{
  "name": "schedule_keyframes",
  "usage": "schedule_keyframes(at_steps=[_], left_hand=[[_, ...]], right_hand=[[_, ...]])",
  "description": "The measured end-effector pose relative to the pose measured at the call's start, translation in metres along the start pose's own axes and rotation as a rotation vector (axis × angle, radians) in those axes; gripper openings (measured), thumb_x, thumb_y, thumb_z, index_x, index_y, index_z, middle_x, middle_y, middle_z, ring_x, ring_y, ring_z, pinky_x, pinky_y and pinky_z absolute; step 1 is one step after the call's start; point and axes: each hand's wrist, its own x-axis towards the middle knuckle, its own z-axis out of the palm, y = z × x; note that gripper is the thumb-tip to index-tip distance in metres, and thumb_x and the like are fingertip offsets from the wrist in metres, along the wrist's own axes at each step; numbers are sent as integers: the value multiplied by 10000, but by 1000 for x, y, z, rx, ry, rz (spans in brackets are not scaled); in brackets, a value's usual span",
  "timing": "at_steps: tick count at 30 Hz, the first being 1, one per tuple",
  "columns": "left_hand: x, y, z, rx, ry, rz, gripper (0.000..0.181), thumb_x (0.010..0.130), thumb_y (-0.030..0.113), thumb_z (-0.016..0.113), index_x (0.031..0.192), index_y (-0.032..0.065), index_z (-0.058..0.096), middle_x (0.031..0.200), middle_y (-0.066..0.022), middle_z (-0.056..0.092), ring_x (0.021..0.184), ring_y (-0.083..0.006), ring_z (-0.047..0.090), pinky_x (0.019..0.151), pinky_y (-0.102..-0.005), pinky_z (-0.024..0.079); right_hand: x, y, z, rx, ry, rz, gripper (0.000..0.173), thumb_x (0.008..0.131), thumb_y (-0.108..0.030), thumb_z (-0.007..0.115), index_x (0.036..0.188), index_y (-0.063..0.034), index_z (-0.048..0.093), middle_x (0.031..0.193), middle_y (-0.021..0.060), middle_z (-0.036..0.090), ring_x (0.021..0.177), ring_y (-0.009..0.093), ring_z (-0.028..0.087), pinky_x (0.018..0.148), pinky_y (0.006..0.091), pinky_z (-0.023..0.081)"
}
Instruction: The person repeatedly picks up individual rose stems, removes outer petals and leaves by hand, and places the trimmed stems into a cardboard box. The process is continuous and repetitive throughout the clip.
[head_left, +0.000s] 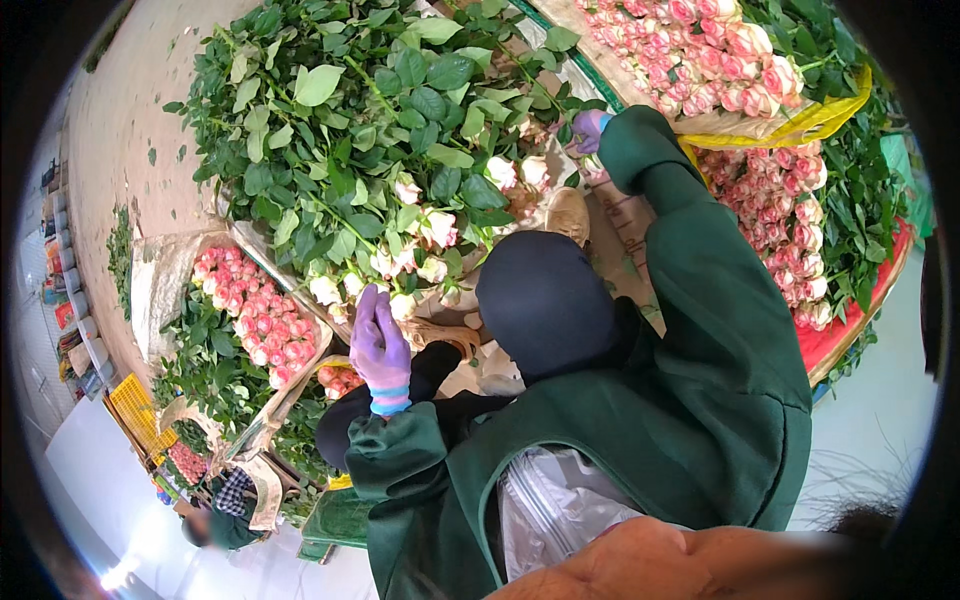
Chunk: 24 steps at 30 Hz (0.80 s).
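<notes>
My left hand (381, 352), in a purple knit glove with a striped cuff, is raised with its fingers stretched out beside pale roses (402, 306). Nothing shows in its palm. At the far right of the heap, my right hand (588, 133), gloved alike, is closed around a leafy rose stem (541, 90); the fingertips are partly hidden. Between and beyond the hands lies a big heap of leafy rose stems (360, 135). Cream-pink blooms (517, 172) point toward me along its near edge.
Bunches of pink roses stand wrapped at left (259, 315), upper right (705, 56) and right (787, 225), near a yellow strap (795, 124). My dark-clad knee (551, 304) and shoes (568, 214) are close to the heap. Another person (232, 517) is at lower left, beyond a green bench (337, 517).
</notes>
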Motion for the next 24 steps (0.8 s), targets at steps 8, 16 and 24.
schedule_keyframes(at_steps=[8, 16, 24], left_hand=[[-2, -7, -3, 55, 1, 119, 269, 996, 71, 557, 1240, -16, 629, 1151, -150, 710, 1014, -240, 706, 864, -321, 560], [38, 30, -16, -200, -36, 199, 327, 1034, 120, 520, 1287, -79, 579, 1147, -185, 692, 1028, -228, 690, 891, -318, 556], [37, 46, -40, -79, 98, 360, 305, 1018, 126, 543, 1261, -43, 618, 1124, -157, 708, 961, -215, 708, 796, -316, 565]], right_hand=[[-161, -68, 22, 497, 440, -239, 123, 940, -156, 620, 967, -39, 650, 788, 63, 655, 678, 128, 607, 598, 277, 497], [-446, -91, -13, 828, 1077, -624, 419, 889, -88, 619, 1291, 20, 571, 825, 39, 680, 556, 53, 528, 477, 183, 360], [-452, 38, -139, 1094, 1620, -511, 225, 956, -155, 622, 1092, -14, 512, 786, 90, 663, 480, 89, 475, 412, 233, 346]])
